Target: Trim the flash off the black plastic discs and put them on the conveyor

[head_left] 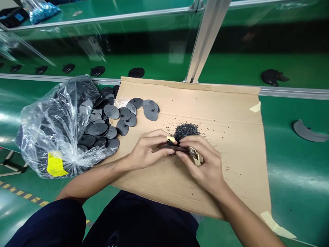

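Observation:
My left hand [150, 149] pinches the left edge of a round black plastic disc [164, 146], held nearly edge-on above the cardboard. Yellowish tape covers the tip of one left finger. The fingers of my right hand [202, 159] are closed on the disc's right side. A small tan and dark thing [195, 156] shows between those fingers; its kind is unclear. Just beyond the disc lies a heap of small black bits [186, 130], partly hidden by my hands. Several loose black discs [150, 112] rest on the cardboard sheet [239, 144] at the left.
A clear plastic bag [55, 120] with a yellow label spills more discs at the left. Black parts [136, 72] sit in a row on the green surface behind the rail. A metal post [205, 41] rises there. A curved grey piece [309, 131] lies at the right.

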Demonstrator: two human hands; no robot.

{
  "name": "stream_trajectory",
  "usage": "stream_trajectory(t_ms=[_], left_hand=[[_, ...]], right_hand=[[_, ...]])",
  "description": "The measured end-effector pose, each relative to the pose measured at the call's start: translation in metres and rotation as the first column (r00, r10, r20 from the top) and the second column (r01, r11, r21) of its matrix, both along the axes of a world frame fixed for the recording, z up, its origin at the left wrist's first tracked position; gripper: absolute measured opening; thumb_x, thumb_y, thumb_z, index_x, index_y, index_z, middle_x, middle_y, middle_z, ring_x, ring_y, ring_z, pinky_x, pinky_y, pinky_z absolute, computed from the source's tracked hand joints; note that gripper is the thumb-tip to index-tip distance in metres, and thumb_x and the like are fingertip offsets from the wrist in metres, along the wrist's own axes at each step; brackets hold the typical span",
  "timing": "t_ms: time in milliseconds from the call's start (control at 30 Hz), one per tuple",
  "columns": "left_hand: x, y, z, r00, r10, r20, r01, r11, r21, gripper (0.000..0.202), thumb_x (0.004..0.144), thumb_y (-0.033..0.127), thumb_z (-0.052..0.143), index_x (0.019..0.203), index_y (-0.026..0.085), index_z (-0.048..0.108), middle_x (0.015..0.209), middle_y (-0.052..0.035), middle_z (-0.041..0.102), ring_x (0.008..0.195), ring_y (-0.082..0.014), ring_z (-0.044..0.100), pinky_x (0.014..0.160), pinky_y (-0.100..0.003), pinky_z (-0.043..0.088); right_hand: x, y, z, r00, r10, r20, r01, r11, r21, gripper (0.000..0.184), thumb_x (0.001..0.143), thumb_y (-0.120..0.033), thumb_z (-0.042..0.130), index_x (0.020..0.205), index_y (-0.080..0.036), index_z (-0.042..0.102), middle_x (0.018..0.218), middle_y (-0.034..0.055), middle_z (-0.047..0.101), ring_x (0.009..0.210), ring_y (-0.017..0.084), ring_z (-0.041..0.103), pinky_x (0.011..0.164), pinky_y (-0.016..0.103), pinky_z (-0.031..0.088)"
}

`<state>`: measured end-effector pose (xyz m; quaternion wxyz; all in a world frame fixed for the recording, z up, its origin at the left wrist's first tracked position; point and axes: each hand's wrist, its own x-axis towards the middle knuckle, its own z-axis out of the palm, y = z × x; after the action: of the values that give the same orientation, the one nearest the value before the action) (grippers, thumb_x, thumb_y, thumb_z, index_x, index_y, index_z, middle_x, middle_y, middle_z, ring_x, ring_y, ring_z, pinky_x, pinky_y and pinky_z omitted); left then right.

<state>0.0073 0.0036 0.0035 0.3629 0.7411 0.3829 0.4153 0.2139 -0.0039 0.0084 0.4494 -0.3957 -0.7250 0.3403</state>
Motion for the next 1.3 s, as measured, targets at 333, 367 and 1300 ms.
stream_trajectory(t_ms=[333, 367, 1300], left_hand=[[0.001, 0.004, 0.003, 0.995, -0.097, -0.024, 0.1, 0.976, 0.195, 0.028, 0.092, 0.026, 0.068, 0.117, 0.013, 0.067, 0.1, -0.0127, 0.073, 0.094, -0.0187, 0.069, 0.083, -0.032, 0.058], [0.002, 0.004, 0.003, 0.995, -0.099, -0.012, 0.1, 0.974, 0.202, 0.027, 0.092, 0.026, 0.069, 0.115, 0.013, 0.068, 0.099, -0.0122, 0.074, 0.093, -0.0184, 0.069, 0.082, -0.032, 0.058], [0.003, -0.005, 0.011, 0.997, -0.057, -0.047, 0.072, 0.9, 0.43, 0.032, 0.092, 0.018, 0.068, 0.124, 0.015, 0.066, 0.092, -0.0096, 0.077, 0.082, -0.0153, 0.072, 0.073, -0.028, 0.06]], right_hand=[[0.007, 0.005, -0.009, 0.987, 0.088, 0.131, -0.122, 0.954, 0.274, 0.016, 0.089, -0.009, 0.063, 0.098, -0.021, 0.065, 0.086, 0.0068, 0.071, 0.073, 0.018, 0.066, 0.065, 0.034, 0.052], [0.007, 0.005, -0.009, 0.986, 0.099, 0.132, -0.133, 0.95, 0.282, 0.017, 0.089, -0.008, 0.062, 0.099, -0.02, 0.064, 0.086, 0.0071, 0.071, 0.073, 0.019, 0.066, 0.065, 0.034, 0.052], [0.006, 0.003, -0.004, 0.977, 0.194, 0.091, -0.212, 0.94, 0.267, 0.018, 0.091, -0.005, 0.053, 0.101, -0.017, 0.063, 0.083, 0.0072, 0.068, 0.071, 0.016, 0.064, 0.061, 0.031, 0.051]])
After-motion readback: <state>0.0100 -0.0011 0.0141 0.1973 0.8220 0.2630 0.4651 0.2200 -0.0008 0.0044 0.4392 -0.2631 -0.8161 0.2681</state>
